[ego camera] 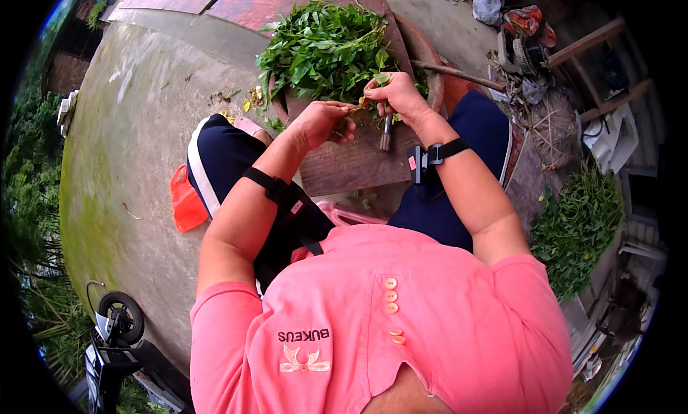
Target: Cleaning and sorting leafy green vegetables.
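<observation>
My left hand (324, 125) pinches a thin yellowish stem between thumb and fingertips. Close beside it, my right hand (399, 95) grips a leafy green sprig (382, 79), with a yellow leaf (363, 100) at its fingertips between the two hands. Just beyond them a large heap of leafy green vegetable stems (328, 48) lies on a wooden board over a reddish round vessel (419, 43). Below my hands is a dark wooden plank (355, 166). A short metal tool part (386, 133) points down over it under my right hand; its upper end is hidden.
A wooden stick (459, 74) juts out to the right of the heap. Another green pile (578, 228) lies at far right, near a wooden frame (588, 43). An orange plastic bag (186, 199) rests by my left knee; a motorbike wheel (121, 317) shows lower left.
</observation>
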Tool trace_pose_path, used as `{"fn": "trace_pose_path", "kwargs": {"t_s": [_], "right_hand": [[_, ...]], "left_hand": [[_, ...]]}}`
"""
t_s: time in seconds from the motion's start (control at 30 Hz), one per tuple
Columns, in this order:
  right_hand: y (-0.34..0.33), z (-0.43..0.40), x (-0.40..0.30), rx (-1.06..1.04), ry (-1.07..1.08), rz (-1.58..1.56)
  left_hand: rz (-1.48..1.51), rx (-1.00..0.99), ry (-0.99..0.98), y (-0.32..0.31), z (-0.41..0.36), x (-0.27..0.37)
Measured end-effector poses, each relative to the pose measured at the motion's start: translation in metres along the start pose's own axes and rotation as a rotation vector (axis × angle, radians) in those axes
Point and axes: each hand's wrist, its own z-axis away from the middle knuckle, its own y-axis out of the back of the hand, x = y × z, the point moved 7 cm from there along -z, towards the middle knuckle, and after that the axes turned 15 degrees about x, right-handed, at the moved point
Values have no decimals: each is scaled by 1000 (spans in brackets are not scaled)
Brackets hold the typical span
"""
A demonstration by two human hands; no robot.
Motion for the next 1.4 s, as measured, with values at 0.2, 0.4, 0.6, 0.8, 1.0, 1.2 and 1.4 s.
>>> {"fn": "trace_pose_path", "kwargs": {"t_s": [0.2, 0.4, 0.6, 0.8, 1.0, 1.2, 1.4], "right_hand": [[0, 1, 8, -18, -24, 33], [-5, 2, 8, -2, -14, 56], [-5, 0, 9, -6, 18, 53], [-6, -4, 8, 1, 73, 67], [-11, 4, 2, -63, 8, -43], [-11, 3, 1, -63, 52, -18], [-13, 3, 0, -78, 77, -62]], "left_hand": [[-92, 7, -39, 4, 3, -1], [-172, 31, -68, 6, 3, -6], [-16, 4, -34, 3, 8, -7], [-98, 191, 24, 24, -3, -17], [-30, 39, -59, 17, -10, -14], [146, -14, -32, 13, -5, -11], [197, -63, -11, 5, -2, -8]]}}
